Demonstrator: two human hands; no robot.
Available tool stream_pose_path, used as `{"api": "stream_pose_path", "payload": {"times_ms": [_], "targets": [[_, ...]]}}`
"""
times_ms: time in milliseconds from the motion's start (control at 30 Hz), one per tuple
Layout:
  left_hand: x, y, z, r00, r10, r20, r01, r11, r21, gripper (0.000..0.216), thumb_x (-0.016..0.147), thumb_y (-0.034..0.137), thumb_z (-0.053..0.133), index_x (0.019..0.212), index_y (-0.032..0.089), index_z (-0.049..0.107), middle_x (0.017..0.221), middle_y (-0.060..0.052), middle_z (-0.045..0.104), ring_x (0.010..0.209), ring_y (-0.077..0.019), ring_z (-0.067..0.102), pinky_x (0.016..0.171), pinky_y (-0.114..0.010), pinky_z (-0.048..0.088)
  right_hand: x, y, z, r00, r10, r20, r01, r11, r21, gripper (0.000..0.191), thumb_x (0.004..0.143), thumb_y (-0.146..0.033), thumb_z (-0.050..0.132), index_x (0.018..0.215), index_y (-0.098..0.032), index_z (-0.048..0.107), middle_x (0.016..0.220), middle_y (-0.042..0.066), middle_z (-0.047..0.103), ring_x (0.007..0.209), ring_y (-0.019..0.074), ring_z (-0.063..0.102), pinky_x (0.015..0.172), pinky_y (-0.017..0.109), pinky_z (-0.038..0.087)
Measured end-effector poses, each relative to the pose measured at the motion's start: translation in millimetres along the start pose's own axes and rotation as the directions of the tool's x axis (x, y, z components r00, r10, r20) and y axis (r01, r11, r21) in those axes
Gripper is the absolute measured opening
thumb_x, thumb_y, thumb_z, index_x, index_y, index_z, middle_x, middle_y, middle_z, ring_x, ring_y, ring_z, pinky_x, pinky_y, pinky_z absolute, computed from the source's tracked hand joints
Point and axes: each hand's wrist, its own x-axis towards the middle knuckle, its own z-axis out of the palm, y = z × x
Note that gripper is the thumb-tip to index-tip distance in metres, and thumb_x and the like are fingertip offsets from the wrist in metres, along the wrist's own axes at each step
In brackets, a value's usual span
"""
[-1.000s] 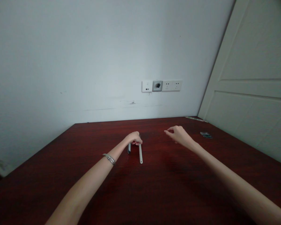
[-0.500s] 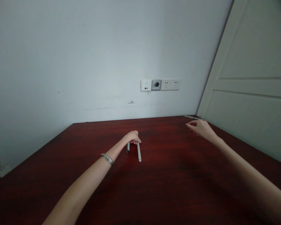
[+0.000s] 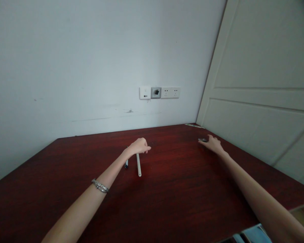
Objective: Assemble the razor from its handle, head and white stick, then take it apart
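Observation:
Above two slim sticks, my left hand (image 3: pixel 140 145) is bent down with its fingers curled and thumb pointing right; whatever it holds, if anything, is hidden. The pale stick (image 3: pixel 138 167), with a small hole at its near end, runs out from under this hand. To its left lies a shorter dark-and-white stick (image 3: pixel 126 163), partly covered by the wrist. At the far right, my right hand (image 3: pixel 212 144) has thumb and fingers apart around a small dark object (image 3: pixel 202 139) of unclear kind. I cannot tell whether the hand touches it.
The dark red tabletop (image 3: pixel 167 182) meets a pale wall with a row of sockets (image 3: pixel 159 92). A white panelled door (image 3: pixel 253 104) stands along the right side. A thin pale strip (image 3: pixel 194 126) lies at the back right corner. Something bluish (image 3: pixel 255 233) shows below the front edge.
The view has swung to the right. My right hand's fingers have spread from a pinch, and the small dark object now shows. My left hand has turned slightly over the sticks.

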Motion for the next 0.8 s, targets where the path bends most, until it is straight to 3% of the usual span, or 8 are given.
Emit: {"api": "stream_pose_path", "payload": {"times_ms": [233,433,633,800], "targets": [[2,7,22,0.999,0.023,0.033,-0.022,1.0,-0.009,0.031,0.072,0.033,0.049,0.057,0.013,0.068,0.052,-0.005,0.062,0.051,-0.0128,0.056,0.057,-0.022,0.041,-5,-2,8,0.999,0.017,-0.037,-0.017,1.0,-0.021,0.079,0.076,-0.054,0.051,0.132,-0.001,0.034,0.116,0.026,0.055,0.109,0.0371,0.05,0.087,0.042,0.036],[3,1,28,0.999,0.027,0.035,-0.026,0.999,-0.028,0.032,0.072,0.034,0.048,0.057,0.013,0.068,0.052,-0.005,0.062,0.052,-0.013,0.056,0.059,-0.023,0.043,-8,-6,11,0.995,0.061,-0.076,-0.061,0.998,-0.009,0.07,0.076,-0.045,0.053,0.13,-0.004,0.037,0.113,0.024,0.057,0.105,0.0354,0.053,0.083,0.04,0.039],[7,-7,23,1.0,-0.005,-0.011,0.005,0.999,-0.051,0.032,0.071,0.034,0.048,0.06,0.013,0.068,0.054,-0.005,0.062,0.051,-0.0125,0.056,0.055,-0.022,0.042,-12,-14,6,0.993,0.074,-0.096,-0.072,0.997,0.019,0.066,0.076,-0.046,0.052,0.129,-0.009,0.039,0.114,0.022,0.058,0.104,0.0365,0.054,0.082,0.044,0.04],[7,-14,4,0.993,-0.024,-0.118,0.012,0.995,-0.099,0.031,0.073,0.032,0.049,0.06,0.012,0.069,0.053,-0.004,0.062,0.054,-0.0125,0.056,0.055,-0.021,0.041,-20,-49,-8,0.993,-0.016,-0.114,0.024,0.998,0.066,0.063,0.078,-0.047,0.051,0.127,-0.01,0.04,0.11,0.021,0.059,0.102,0.0332,0.055,0.081,0.041,0.04]]}}
